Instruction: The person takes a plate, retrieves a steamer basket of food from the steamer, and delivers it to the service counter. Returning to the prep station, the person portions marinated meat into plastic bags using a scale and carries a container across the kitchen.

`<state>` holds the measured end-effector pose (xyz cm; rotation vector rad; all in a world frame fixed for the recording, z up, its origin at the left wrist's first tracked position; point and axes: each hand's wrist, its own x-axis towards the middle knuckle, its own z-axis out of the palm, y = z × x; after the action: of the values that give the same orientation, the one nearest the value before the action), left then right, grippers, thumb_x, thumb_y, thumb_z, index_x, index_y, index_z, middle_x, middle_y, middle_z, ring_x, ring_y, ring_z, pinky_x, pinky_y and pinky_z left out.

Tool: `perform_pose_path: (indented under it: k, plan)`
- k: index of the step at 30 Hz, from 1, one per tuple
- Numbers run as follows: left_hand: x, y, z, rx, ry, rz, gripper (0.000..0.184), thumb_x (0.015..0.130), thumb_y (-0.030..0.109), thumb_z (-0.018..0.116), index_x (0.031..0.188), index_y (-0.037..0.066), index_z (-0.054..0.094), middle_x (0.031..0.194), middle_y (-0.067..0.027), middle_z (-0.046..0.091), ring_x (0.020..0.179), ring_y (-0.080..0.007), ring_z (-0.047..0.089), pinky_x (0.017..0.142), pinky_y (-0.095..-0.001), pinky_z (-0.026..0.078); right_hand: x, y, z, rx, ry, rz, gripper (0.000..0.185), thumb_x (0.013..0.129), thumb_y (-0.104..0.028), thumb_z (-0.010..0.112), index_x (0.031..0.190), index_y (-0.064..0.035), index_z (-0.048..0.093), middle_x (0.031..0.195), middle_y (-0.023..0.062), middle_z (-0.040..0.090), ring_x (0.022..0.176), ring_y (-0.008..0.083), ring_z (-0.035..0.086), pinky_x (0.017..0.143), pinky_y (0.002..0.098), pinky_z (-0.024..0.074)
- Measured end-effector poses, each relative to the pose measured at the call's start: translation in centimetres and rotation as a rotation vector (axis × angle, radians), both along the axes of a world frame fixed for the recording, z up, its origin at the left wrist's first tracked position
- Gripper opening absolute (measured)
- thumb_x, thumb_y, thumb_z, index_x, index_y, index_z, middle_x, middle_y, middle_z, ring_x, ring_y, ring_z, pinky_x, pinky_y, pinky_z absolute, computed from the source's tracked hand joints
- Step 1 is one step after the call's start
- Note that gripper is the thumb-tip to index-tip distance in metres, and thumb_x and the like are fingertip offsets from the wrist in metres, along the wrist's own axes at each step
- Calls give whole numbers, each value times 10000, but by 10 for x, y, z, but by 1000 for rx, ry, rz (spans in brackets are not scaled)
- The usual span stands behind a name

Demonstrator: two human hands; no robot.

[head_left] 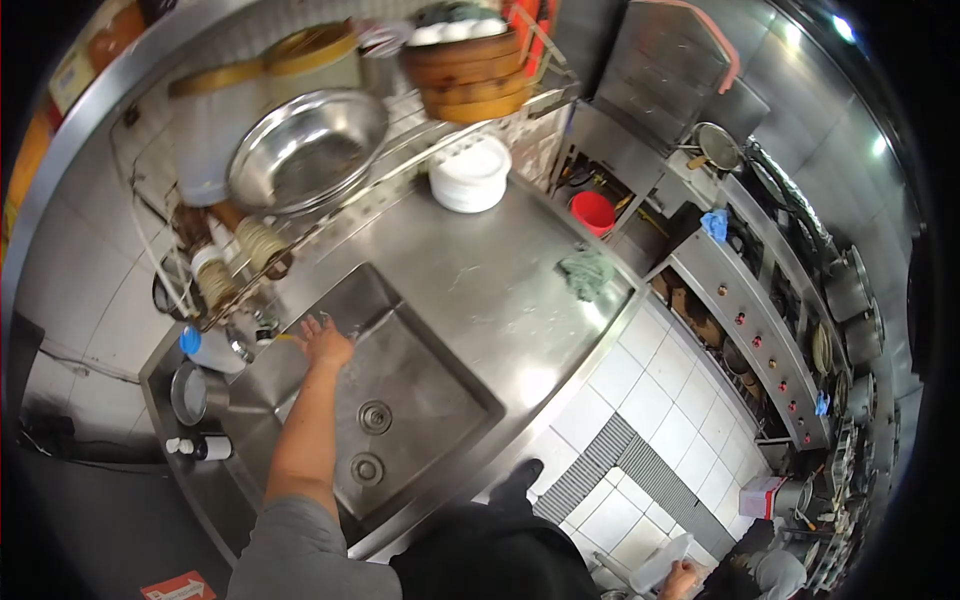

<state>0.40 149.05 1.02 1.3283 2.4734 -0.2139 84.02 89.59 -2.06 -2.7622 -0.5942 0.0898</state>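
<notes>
My left hand reaches over the far left part of the steel sink, its fingers spread and nothing visible in them. Near its fingertips are metal fittings at the sink's back edge, too small to make out fully. Two round drains show in the sink floor, to the right of my forearm. A clear bottle with a blue cap lies tilted left of the hand. My right hand is out of view.
A wire rack above holds a steel bowl, lidded tubs and a bamboo steamer. White stacked plates and a green cloth lie on the counter. A stove stands right. Another person's hand is beside a white container.
</notes>
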Motion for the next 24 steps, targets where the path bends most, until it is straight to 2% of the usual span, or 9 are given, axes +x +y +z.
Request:
perform_pose_path:
  k: [2, 3, 7, 11, 17, 20, 22, 23, 24]
  plan:
    - [40, 13, 10, 53, -116, -39, 829, 945, 496, 665, 1628, 128, 373, 1741, -221, 148, 1619, -372, 127, 1272, -635, 140, 7, 6, 9, -99, 61, -99, 558, 893, -484, 737, 1159, 6, 765, 1147, 271, 744, 1104, 378, 691, 1055, 464, 487]
    - [62, 19, 15, 88, -166, -16, 822, 937, 493, 682, 1614, 126, 395, 1724, -232, 191, 1609, -369, 165, 1269, -613, 178, 22, 14, 5, -119, 0, -115, 503, 912, -476, 712, 1139, -33, 787, 1112, 257, 757, 1076, 375, 715, 1023, 471, 518]
    - [129, 72, 23, 296, -333, -81, 793, 919, 481, 723, 1563, 93, 471, 1642, -269, 361, 1555, -374, 312, 1252, -507, 295, 139, 42, -63, 336, 98, -188, 289, 755, -171, 719, 834, 104, 680, 748, 190, 697, 685, 257, 632, 686, 447, 523]
    - [192, 131, 52, 497, -429, -95, 778, 916, 475, 730, 1508, 17, 518, 1558, -298, 470, 1494, -406, 406, 1223, -430, 353, 187, 154, -17, 216, 38, -40, 278, 760, -180, 705, 819, 89, 670, 721, 182, 675, 653, 252, 613, 660, 437, 511]
    - [242, 282, 50, 772, -468, 30, 861, 912, 521, 726, 1477, -85, 493, 1558, -295, 471, 1474, -416, 422, 1197, -472, 380, 254, 279, -3, 257, -183, 166, 253, 762, -188, 696, 776, 59, 645, 687, 159, 645, 643, 267, 597, 658, 431, 497]
    - [263, 335, 90, 655, -528, 201, 871, 886, 546, 750, 1416, -111, 535, 1493, -287, 541, 1409, -425, 496, 1155, -474, 425, 271, 308, 17, 238, -171, 146, 272, 759, -203, 697, 754, 62, 634, 687, 176, 649, 650, 296, 601, 665, 453, 486]
    - [252, 371, 41, 710, -122, 215, 825, 863, 532, 771, 1346, -110, 581, 1383, -282, 619, 1333, -413, 567, 1117, -473, 457, 282, 305, 19, 122, -200, 148, 265, 716, -195, 700, 715, 60, 629, 706, 218, 650, 692, 347, 630, 698, 481, 490]
    - [241, 382, 16, 722, 91, 215, 803, 852, 525, 782, 1311, -109, 603, 1328, -279, 659, 1294, -408, 602, 1098, -472, 473, 264, 308, 51, -254, 42, 0, 503, 920, -473, 701, 1162, -40, 784, 1141, 237, 761, 1060, 378, 725, 973, 473, 548]
    - [234, 387, 6, 732, 85, 232, 750, 852, 491, 782, 1282, -101, 617, 1276, -278, 677, 1232, -408, 632, 1069, -473, 492, 267, 303, 48, -338, 32, 21, 506, 931, -470, 691, 1155, -24, 777, 1140, 224, 765, 1009, 379, 740, 927, 468, 570]
